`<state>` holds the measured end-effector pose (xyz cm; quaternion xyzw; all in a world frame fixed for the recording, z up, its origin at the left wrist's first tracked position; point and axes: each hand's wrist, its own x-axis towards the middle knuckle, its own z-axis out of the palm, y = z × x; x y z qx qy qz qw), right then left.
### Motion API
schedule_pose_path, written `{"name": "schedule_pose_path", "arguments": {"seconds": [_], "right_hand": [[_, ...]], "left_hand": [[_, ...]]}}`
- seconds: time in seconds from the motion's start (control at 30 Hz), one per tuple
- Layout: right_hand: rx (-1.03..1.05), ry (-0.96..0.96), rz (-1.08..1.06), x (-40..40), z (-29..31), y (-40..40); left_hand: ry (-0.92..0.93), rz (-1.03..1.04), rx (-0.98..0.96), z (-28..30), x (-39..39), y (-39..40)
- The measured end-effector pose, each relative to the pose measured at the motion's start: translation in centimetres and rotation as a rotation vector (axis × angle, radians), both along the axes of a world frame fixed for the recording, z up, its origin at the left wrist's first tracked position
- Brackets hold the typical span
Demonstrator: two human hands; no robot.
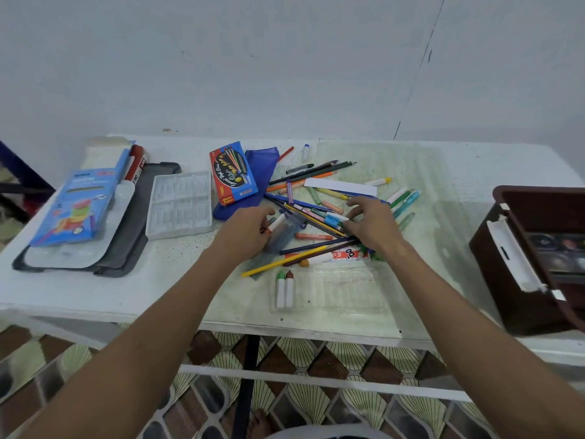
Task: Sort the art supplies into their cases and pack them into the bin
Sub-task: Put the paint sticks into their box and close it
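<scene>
White-wrapped crayon (276, 224) sits pinched in your left hand (250, 231), fingers curled round it. Your right hand (370, 223) reaches into the pile (316, 213) mid-bench, fingertips closing on a blue-banded stick (332, 220); whether it is truly gripped I cannot tell. You look to be at the sorting step, pulling crayons out. The clear tray (335, 291) in front holds only two crayons (285, 289), so next likely calls for laying yours beside them. The bin (512, 267) waits at far right.
</scene>
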<state>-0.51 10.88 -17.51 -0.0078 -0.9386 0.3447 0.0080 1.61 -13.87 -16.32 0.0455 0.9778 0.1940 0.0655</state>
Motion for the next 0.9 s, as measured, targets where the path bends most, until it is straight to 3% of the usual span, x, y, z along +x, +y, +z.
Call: {"name": "schedule_pose_path", "arguments": {"seconds": [0.27,0.4,0.53,0.63,0.8,0.9], "right_hand": [[-0.412,0.098,-0.009,2.6,2.0,0.3],[-0.658,0.056,0.010,5.5,3.5,-0.4],[-0.648,-0.069,0.129,8.6,3.5,-1.5],[-0.476,-0.191,0.196,10.0,2.6,-2.5],[-0.345,-0.273,0.264,10.4,1.2,-4.1],[-0.319,-0.252,0.255,10.4,1.0,-4.5]], "left_hand": [[0.279,0.168,0.438,1.2,1.8,0.2],[0.264,0.199,0.670,3.1,4.2,1.3],[0.072,0.182,0.583,3.2,6.8,2.6],[-0.047,0.200,0.543,1.9,8.0,3.4],[-0.013,0.176,0.343,0.8,8.6,4.4],[0.021,0.179,0.316,0.9,8.6,4.7]]}}
